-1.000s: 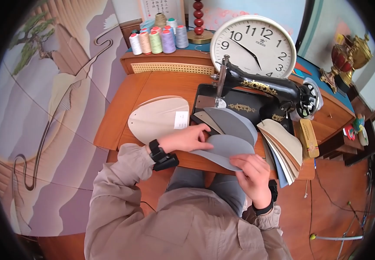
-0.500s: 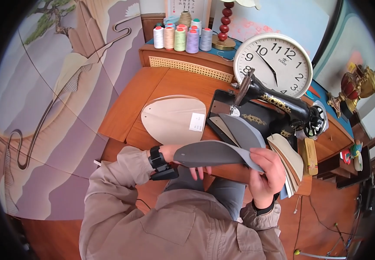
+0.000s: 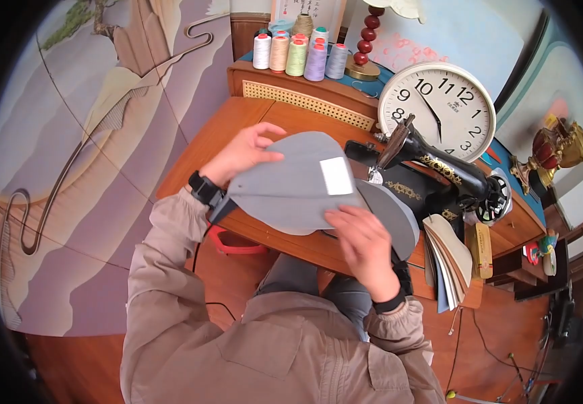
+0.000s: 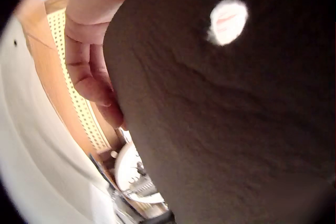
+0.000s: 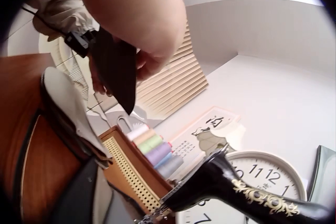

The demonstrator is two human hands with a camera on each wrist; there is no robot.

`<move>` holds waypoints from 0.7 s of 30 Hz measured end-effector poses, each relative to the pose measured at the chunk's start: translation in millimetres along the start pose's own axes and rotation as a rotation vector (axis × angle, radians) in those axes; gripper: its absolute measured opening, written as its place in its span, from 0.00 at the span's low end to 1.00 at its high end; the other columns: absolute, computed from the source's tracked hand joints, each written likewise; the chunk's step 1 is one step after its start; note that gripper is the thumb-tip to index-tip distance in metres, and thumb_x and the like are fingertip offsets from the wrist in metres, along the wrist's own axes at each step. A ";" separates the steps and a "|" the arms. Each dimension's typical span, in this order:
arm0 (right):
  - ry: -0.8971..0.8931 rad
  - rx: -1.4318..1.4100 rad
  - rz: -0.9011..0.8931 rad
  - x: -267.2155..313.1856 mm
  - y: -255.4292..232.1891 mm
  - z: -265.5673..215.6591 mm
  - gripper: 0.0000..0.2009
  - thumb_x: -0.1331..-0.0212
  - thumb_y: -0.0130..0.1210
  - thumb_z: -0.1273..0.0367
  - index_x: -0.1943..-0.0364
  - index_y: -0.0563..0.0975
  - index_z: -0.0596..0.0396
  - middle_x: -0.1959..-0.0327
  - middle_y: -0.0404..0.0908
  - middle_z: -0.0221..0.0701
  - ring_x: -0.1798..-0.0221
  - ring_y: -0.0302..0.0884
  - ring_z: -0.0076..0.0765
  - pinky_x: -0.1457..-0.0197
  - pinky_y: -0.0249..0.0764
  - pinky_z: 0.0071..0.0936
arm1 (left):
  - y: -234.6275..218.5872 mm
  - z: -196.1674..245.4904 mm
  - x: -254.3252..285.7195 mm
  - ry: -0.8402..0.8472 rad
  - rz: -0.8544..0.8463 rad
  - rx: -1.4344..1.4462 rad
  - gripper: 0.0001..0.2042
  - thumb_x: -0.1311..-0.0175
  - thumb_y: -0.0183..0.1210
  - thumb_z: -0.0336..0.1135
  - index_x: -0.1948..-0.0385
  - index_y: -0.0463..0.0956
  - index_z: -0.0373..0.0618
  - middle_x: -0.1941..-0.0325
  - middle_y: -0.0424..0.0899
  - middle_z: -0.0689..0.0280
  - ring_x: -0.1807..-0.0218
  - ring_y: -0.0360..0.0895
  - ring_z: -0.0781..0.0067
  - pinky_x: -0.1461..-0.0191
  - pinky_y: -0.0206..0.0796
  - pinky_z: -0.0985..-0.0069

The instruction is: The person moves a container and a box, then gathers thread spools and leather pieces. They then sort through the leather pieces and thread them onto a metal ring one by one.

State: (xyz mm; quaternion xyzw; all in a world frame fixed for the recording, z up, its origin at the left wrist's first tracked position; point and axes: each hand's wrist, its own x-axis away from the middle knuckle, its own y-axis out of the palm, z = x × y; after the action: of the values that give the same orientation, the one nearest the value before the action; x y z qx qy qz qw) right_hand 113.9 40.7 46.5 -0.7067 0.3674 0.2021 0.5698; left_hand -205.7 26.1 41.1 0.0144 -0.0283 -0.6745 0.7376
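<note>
A grey rounded sheet with a white label is held up above the table. My right hand pinches its lower right edge. Beside its upper left edge is my left hand, fingers spread and slightly bent, gripping nothing; in the left wrist view the sheet's dark underside fills much of the picture next to the fingers. More grey sheets lie to the right of the held one. The beige sheet shows in the right wrist view but is covered in the head view.
A black sewing machine stands right of centre, with a fan of beige, brown and blue sheets and a yellow box near it. Behind are thread spools, a red-stemmed lamp and a large clock.
The grey sheet has been lifted and turned, so its labelled face shows. My left hand has moved up and left from below it; my right hand has shifted a little left.
</note>
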 end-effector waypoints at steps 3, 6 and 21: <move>-0.004 0.037 -0.152 14.3 39.8 15.7 0.20 0.52 0.59 0.77 0.51 0.81 0.56 0.50 0.84 0.35 0.44 0.79 0.47 0.37 0.73 0.43 | -31.8 -21.1 -16.9 -0.058 0.039 -0.244 0.22 0.40 0.63 0.19 0.44 0.72 0.43 0.60 0.87 0.64 0.61 0.82 0.80 0.56 0.75 0.78; -0.009 0.081 -0.202 17.6 51.2 10.5 0.21 0.52 0.57 0.76 0.49 0.80 0.56 0.47 0.83 0.35 0.41 0.77 0.47 0.34 0.71 0.43 | -33.0 -20.4 -26.8 -0.044 0.015 -0.354 0.19 0.40 0.63 0.20 0.46 0.74 0.42 0.63 0.87 0.66 0.63 0.81 0.83 0.57 0.74 0.80; 0.091 0.058 -0.190 25.7 74.2 12.5 0.17 0.49 0.53 0.73 0.53 0.80 0.58 0.47 0.78 0.33 0.44 0.73 0.42 0.42 0.71 0.36 | -4.1 34.4 -21.5 0.028 -0.175 -0.647 0.14 0.32 0.60 0.31 0.46 0.77 0.41 0.48 0.83 0.63 0.48 0.81 0.73 0.43 0.72 0.76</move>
State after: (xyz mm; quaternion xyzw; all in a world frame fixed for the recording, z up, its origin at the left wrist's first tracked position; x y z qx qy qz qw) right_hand 76.6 39.2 -23.7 -0.7301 0.3300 0.1040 0.5893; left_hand -213.8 47.7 74.6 -0.2088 0.1988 -0.7091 0.6435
